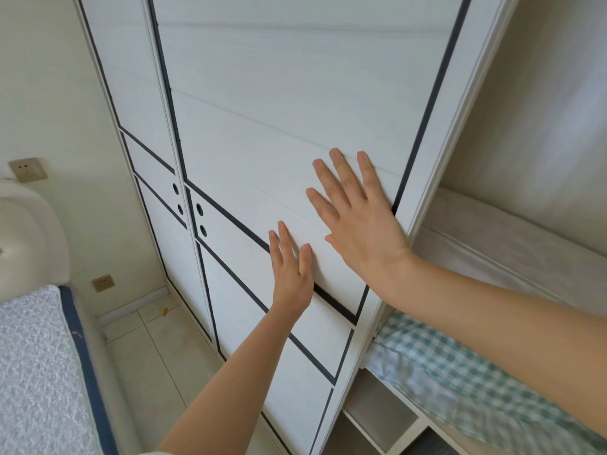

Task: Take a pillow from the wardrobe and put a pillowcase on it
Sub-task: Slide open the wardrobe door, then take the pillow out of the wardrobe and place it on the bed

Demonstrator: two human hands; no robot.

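- early in the task, i judge: both my hands lie flat and spread on the white sliding wardrobe door with dark trim lines (262,126), gripping nothing.
- my left hand (290,274) presses the door lower down, my right hand (358,221) higher, near the door's right edge.
- the wardrobe is part open on the right; a green-and-white checked fabric bundle (460,366) lies on a shelf there, under a grey folded pad (512,238). i cannot tell whether either is the pillow.
- left to do: take out the pillow, find the pillowcase, dress it.
- counts: two hands, two door panels, four round holes in the doors, two wall sockets, one bed at near left (36,372).
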